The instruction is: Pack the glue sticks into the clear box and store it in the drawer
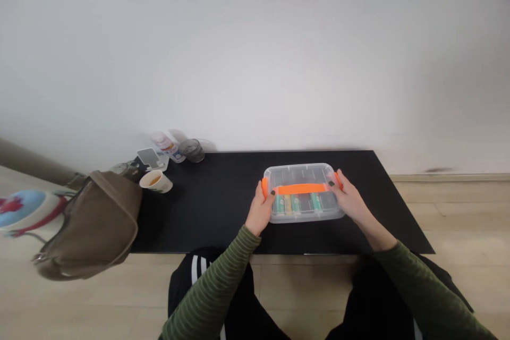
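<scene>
A clear plastic lidded box with an orange latch strap across its front sits on the black tabletop. Several green and yellow batteries lie inside, seen through the plastic. My left hand grips the box's left end, with fingertips on the orange latch. My right hand grips the right end, with fingers over the lid corner and the orange clip. Both hands touch the box, and the lower part of each palm is hidden behind it.
An olive-brown bag overhangs the table's left edge. Beyond it stand a paper cup holding amber liquid, a dark glass, a spray bottle and a small phone-like device. A white wall rises behind the table.
</scene>
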{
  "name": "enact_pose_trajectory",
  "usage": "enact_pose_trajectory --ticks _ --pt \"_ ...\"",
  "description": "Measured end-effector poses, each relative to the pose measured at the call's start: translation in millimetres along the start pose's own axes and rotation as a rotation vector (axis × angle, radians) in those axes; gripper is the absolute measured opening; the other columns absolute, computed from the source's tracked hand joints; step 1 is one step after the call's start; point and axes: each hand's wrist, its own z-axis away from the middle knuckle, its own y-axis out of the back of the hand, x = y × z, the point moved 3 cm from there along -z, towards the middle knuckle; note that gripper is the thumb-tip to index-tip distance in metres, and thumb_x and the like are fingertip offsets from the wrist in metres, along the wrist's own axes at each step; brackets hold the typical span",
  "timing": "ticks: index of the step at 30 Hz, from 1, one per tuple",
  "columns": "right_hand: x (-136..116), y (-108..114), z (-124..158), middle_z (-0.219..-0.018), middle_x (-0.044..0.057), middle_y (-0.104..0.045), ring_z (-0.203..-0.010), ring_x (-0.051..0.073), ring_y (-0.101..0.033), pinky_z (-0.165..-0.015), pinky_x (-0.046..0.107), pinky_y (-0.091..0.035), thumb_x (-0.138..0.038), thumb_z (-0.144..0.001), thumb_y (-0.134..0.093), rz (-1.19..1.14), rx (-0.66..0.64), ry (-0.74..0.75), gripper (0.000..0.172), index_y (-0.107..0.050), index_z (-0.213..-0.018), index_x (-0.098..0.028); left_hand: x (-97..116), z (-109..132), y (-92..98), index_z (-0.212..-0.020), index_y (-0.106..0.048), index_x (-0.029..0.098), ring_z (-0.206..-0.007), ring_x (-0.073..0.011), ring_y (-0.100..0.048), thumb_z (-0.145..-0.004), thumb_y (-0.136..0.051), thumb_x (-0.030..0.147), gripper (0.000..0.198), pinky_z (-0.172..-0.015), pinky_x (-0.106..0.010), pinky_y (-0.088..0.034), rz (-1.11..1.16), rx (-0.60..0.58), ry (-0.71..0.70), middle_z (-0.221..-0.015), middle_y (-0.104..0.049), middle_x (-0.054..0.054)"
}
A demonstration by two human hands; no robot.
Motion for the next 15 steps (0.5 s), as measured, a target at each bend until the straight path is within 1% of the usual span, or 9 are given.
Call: enact_pose_trajectory --ticks 4,7,9,13,15 --pt "-5 0 1 -0.143 0.009 -0.054 -0.136 0.027 -0.045 -0.117 0.047 -0.030 -0.040 -0.089 -0.054 0.010 0.015 0.016 0.069 -0.032 -0.153 -0.022 -1 0 -0.9 -0.142 -0.042 0.018 -0.145 -0.0290 -0.030 -0.083 -0.066 0.037 0.066 -0.121 -0.041 -0.015 -0.078 -0.007 -0.012 -0.155 -0.037 -0.014" --pt "-11 -1 3 -0.141 0.009 -0.055 -0.135 0.027 -0.047 -0.116 0.046 -0.031 -0.038 -0.089 -0.053 0.018 0.035 0.044 0.064 -0.039 -0.150 -0.023 -1 0 -1.1 -0.141 -0.042 0.017 -0.144 -0.0284 -0.032 -0.083 -0.065 0.037 0.066 -0.121 -0.041 -0.016 -0.077 -0.006 -0.030 -0.154 -0.038 -0.014" --pt "-13 -2 4 -0.141 0.008 -0.055 -0.134 0.026 -0.047 -0.116 0.046 -0.031 -0.038 -0.089 -0.053 0.015 0.043 0.045 0.062 -0.040 -0.149 -0.023 -1 -1 -1.1 -0.140 -0.044 0.018 -0.143 -0.0284 -0.033 -0.082 -0.067 0.037 0.066 -0.120 -0.040 -0.017 -0.062 -0.001 -0.033 -0.153 -0.040 -0.014" --pt "-15 0 5 -0.142 0.008 -0.055 -0.134 0.028 -0.048 -0.116 0.047 -0.032 -0.043 -0.088 -0.056 -0.006 0.046 0.034 0.065 -0.041 -0.148 -0.024 0 -1 -0.9 -0.137 -0.048 0.018 -0.143 -0.0297 -0.033 -0.079 -0.069 0.035 0.064 -0.119 -0.040 -0.020 -0.046 0.021 -0.012 -0.151 -0.041 -0.014" --pt "-20 5 12 -0.145 0.008 -0.051 -0.135 0.029 -0.046 -0.116 0.048 -0.033 -0.048 -0.087 -0.058 -0.010 0.097 0.080 0.065 -0.043 -0.146 -0.025 1 -2 -1.1 -0.135 -0.050 0.019 -0.141 -0.0297 -0.036 -0.079 -0.070 0.034 0.062 -0.119 -0.040 -0.021 -0.040 0.025 -0.012 -0.150 -0.043 -0.014"
